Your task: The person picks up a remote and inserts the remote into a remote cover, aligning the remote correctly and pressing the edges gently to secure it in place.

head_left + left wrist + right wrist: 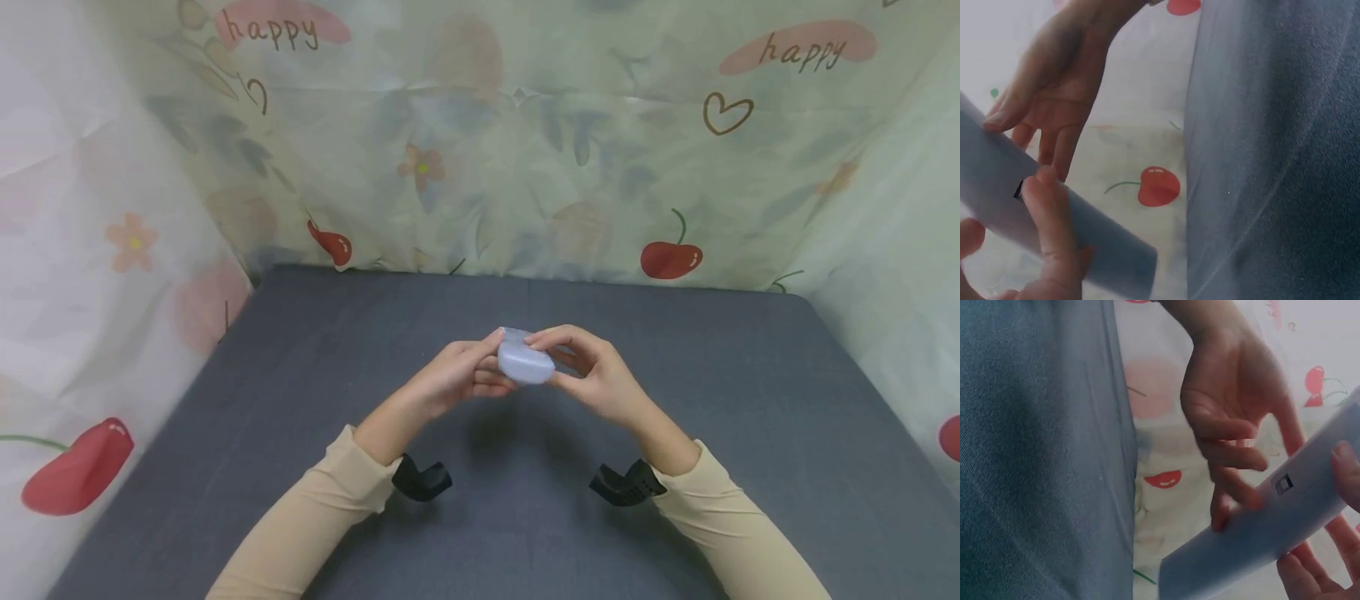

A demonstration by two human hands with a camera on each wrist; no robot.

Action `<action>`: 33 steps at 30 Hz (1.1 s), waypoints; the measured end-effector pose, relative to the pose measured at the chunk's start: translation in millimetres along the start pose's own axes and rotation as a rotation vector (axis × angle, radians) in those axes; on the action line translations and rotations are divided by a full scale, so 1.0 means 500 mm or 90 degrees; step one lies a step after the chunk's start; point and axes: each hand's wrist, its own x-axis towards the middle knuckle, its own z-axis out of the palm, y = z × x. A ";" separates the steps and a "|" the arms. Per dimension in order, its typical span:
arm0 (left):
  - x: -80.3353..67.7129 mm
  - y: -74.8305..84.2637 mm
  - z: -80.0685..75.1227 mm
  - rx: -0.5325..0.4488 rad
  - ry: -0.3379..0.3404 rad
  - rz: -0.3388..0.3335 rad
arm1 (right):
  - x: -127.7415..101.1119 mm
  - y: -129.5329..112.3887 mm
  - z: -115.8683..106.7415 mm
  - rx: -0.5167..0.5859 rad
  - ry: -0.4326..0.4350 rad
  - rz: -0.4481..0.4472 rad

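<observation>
Both hands hold a small pale blue, smooth case point(525, 367) with rounded ends, raised over the middle of the table. At its left end my left hand point(457, 375) grips it, thumb along the upper edge and fingers curled beneath. From the right, my right hand point(603, 379) pinches it between fingers on top and the thumb low at the side. In the right wrist view a small dark-edged catch or slot point(1283, 484) shows on the case's long side. The left wrist view shows fingertips of both hands pressed to the case point(1116, 256).
A dark grey cloth-covered table point(300, 333) spreads below the hands. Patterned curtains point(517, 167) with cherries and flowers stand behind and on both sides. A black strap-like piece point(422, 481) sits at the left wrist, another black piece point(626, 485) at the right.
</observation>
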 end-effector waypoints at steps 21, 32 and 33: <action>-0.001 -0.005 -0.006 0.034 0.048 0.098 | -0.018 -0.002 -0.002 -0.105 -0.041 0.111; 0.002 -0.016 -0.001 0.094 0.015 0.125 | -0.003 0.001 0.000 0.015 0.010 0.203; 0.002 -0.016 0.000 0.098 0.011 0.126 | -0.002 0.001 0.002 0.017 0.013 0.210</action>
